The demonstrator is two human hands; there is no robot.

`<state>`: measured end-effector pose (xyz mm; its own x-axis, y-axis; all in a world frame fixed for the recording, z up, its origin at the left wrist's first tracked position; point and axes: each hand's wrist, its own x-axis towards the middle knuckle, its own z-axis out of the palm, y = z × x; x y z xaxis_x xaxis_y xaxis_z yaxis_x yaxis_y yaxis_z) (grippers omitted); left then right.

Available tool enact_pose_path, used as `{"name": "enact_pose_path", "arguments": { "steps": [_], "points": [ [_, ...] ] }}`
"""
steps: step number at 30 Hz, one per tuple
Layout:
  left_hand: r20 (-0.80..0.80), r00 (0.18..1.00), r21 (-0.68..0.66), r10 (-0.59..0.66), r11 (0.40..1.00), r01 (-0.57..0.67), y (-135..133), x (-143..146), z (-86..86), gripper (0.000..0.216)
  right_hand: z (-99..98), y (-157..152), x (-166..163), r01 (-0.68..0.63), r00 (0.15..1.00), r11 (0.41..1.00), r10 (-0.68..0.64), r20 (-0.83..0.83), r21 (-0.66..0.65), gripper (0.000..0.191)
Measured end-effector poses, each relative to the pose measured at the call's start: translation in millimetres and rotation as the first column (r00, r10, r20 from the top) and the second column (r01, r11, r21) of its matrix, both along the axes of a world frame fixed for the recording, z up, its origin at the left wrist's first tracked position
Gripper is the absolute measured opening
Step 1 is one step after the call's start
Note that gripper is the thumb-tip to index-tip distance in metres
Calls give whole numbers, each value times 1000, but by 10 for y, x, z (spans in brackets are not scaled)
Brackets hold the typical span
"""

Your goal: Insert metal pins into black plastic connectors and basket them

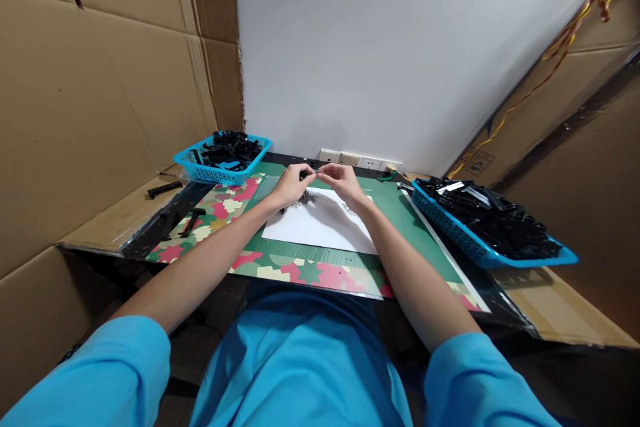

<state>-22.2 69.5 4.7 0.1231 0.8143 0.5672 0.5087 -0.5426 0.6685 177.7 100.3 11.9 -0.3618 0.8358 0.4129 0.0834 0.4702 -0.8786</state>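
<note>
Over the white sheet (320, 230), my two hands meet with their fingertips close together. My left hand (293, 185) is closed on a small black piece (303, 175), mostly hidden by the fingers. My right hand (343, 180) is pinched at the tips, beside the left fingertips; whatever it holds is too small to name. Beneath the left hand lies a pile of tiny dark, metallic-looking bits (307, 198). More small bits (349, 209) are scattered on the sheet under the right hand.
Blue baskets of black plastic pieces stand at the left (235, 178) and right (475, 255). Loose black parts lie on the left (193, 221) and on the cardboard (165, 190). Power sockets (370, 163) line the wall behind the green mat (400, 213). Cardboard walls flank both sides.
</note>
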Motion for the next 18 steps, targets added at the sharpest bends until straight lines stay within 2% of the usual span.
{"name": "enact_pose_path", "arguments": {
  "steps": [4, 14, 18],
  "points": [
    [4, 1000, -8, -9, 1000, 9, 3, -4, -4, 19, -3, 12, 22, -4, 998, 997, 0, 56, 80, 39],
    [103, 990, -39, -93, 994, 97, 48, 44, -7, 24, -16, 47, 12, 13, 999, 990, -20, 43, 143, 34],
    [98, 993, -51, -68, 996, 73, 48, 43, -18, 22, -15, 34, 7, 28, 998, 988, -37, 56, 149, 35]
  ]
}}
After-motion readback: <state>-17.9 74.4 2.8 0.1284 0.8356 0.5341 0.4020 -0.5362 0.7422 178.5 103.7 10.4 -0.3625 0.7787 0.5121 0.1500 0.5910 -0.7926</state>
